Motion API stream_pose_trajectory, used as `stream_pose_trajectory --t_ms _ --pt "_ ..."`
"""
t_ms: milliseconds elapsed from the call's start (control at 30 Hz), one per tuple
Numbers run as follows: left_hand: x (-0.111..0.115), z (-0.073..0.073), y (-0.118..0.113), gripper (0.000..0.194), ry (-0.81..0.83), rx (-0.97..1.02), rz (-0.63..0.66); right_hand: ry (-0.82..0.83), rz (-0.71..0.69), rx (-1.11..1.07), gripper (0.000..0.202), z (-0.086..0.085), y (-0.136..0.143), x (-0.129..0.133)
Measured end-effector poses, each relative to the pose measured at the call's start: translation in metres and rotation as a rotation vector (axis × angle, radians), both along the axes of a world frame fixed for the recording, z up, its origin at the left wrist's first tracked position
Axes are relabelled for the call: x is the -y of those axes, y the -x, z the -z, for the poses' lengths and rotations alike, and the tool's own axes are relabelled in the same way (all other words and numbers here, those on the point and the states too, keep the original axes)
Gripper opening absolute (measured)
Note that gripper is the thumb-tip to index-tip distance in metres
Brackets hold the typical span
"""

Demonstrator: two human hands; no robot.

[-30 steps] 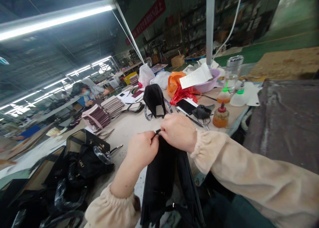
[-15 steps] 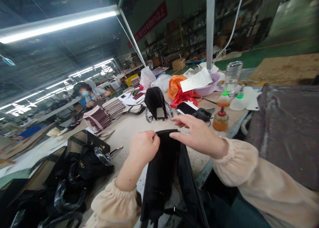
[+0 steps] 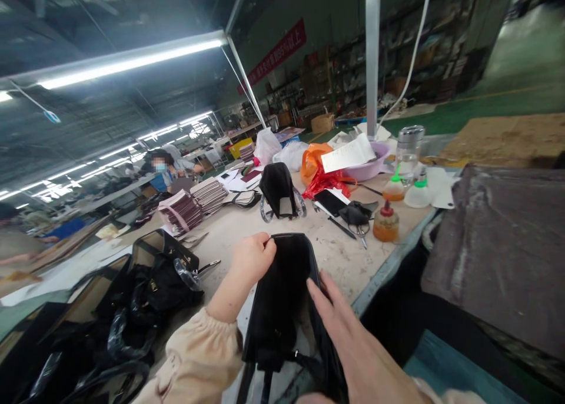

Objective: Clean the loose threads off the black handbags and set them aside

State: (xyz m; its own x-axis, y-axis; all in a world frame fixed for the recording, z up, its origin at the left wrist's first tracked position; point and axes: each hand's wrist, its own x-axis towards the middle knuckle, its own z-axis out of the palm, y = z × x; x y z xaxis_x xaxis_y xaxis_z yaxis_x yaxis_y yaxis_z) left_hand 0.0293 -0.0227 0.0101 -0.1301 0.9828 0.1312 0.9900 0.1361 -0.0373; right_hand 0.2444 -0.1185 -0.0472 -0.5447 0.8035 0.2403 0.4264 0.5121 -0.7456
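Observation:
A black handbag stands open in front of me at the table's near edge, its dark inside facing up. My left hand is closed on the far left corner of its rim, thumb and fingers pinching the edge. Along the bag's right side lies my right hand, fingers stretched out, the fingertips at the rim and the palm beside the outer wall. Straps hang at the near end of the bag. Just beyond it, a smaller-looking black bag with plastic-wrapped handles stands on the table.
Several black bags crowd the left side. Bundled brown pieces lie behind them. To the right are a phone, a glue bottle, a purple basin and a glass jar. A masked person sits farther back.
My right hand has left the far rim and come down toward me along the bag's right side. My left hand keeps its hold on the far left corner.

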Motion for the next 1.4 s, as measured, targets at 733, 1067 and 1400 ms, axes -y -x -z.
stream_pose_trajectory --t_ms 733,1067,1400 --pt "0.006 -0.011 -0.005 0.031 0.054 -0.013 -0.095 -0.110 0.038 -0.092 0.081 0.004 -0.047 -0.041" --pt "0.009 -0.014 -0.012 0.035 0.111 -0.110 -0.078 -0.109 0.027 -0.113 0.083 0.017 -0.057 -0.039" --pt "0.008 -0.012 -0.014 0.035 0.084 -0.110 -0.040 -0.090 0.035 -0.105 0.080 0.021 -0.063 -0.041"
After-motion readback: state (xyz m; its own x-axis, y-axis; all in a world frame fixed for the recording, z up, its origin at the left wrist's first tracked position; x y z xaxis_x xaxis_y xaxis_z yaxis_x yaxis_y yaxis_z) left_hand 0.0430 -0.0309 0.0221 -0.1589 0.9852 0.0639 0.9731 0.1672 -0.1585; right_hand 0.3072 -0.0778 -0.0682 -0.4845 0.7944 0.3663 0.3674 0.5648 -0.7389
